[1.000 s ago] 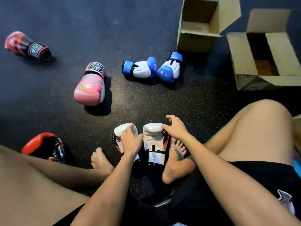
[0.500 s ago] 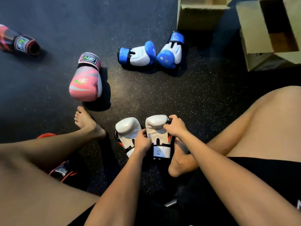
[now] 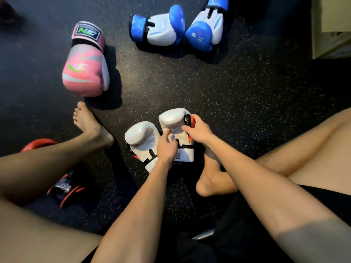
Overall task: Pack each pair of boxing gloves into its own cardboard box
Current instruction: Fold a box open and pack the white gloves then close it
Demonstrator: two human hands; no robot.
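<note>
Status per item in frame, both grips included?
white gloves: side by side, unpacked.
right grip: clasps the white gloves' outer edge.
left grip: on the white gloves, hold unclear.
pink glove: lying alone on floor.
blue gloves: together on floor.
red glove: mostly hidden under leg.
cardboard box: cut off by frame; contents unseen.

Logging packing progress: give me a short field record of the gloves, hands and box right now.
right hand: grips white padded boxing glove
left hand: lies across it and second white padded boxing glove, grip unclear
blue-and-white boxing gloves: two, side by side on dark speckled floor
pink boxing glove: alone on floor
cardboard box: corner in view, inside hidden
packed: none visible
</note>
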